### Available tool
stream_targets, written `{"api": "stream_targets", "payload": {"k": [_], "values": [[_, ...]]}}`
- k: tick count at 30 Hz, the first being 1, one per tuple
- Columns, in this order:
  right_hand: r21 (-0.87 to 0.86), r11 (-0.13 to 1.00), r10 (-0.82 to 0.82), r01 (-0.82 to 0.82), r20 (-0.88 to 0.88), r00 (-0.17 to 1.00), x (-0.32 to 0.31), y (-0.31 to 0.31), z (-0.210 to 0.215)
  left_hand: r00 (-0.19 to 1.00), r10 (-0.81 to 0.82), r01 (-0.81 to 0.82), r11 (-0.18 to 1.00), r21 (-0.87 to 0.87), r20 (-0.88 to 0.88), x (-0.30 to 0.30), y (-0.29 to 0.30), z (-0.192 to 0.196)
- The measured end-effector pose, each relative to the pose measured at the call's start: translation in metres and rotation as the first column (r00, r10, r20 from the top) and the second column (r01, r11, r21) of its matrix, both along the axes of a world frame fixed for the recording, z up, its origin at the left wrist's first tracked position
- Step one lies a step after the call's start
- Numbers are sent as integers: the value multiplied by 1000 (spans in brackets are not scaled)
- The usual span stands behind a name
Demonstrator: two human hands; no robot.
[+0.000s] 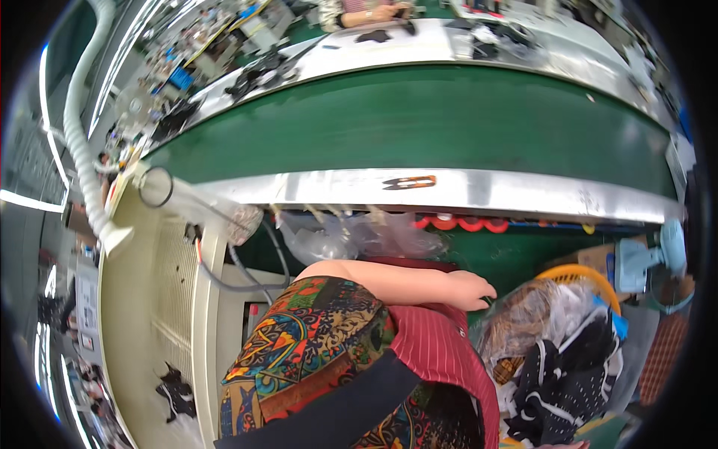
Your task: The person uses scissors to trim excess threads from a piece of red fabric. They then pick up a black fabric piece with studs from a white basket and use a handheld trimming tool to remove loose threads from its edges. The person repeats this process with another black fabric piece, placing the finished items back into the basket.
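Note:
My left forearm reaches across my front toward the right. My left hand (470,290) hovers near a clear plastic bag (516,322), its fingers slightly curled with a gap by the thumb; nothing shows in its grasp. Of my right hand (570,445), only a sliver shows at the lower edge, below black cloth with white dots and white edging (561,382); its fingers are mostly cut off. The cloth and bag are heaped in a yellow basket (591,275) at my right. Orange-handled thread snips (410,182) lie on the metal ledge ahead.
A green conveyor belt (404,112) runs across beyond the ledge. Clear bags (329,236) hang below it. At left stands a cream-coloured tray (149,299) with a black scrap (176,393). A light-blue fan (636,266) is at right. Another person's hands (385,13) work across the belt.

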State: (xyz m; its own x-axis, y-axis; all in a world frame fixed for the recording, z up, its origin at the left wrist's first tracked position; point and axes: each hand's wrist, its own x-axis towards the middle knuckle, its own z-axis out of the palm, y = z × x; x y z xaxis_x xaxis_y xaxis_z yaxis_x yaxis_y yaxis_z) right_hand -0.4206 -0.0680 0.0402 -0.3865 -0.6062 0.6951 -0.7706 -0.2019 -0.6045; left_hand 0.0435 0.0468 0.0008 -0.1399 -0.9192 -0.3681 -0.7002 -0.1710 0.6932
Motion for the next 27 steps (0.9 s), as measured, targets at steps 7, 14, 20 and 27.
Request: {"api": "stream_targets", "payload": {"k": [7,14,20,27], "values": [[321,624,676,-713,236,698,189,-22,29,881,472,-469,880,-72,37,67,144,1],[468,-53,976,-882,-161,-144,446,40,31,591,799,-781,601,-167,111,67,263,0],[517,-102,880,-850,-351,-320,560,93,34,397,916,-897,399,-189,52,49,323,-22],[556,-153,869,-817,-318,-379,589,88,-35,400,917,-907,397,-142,10,53,345,-44]]}}
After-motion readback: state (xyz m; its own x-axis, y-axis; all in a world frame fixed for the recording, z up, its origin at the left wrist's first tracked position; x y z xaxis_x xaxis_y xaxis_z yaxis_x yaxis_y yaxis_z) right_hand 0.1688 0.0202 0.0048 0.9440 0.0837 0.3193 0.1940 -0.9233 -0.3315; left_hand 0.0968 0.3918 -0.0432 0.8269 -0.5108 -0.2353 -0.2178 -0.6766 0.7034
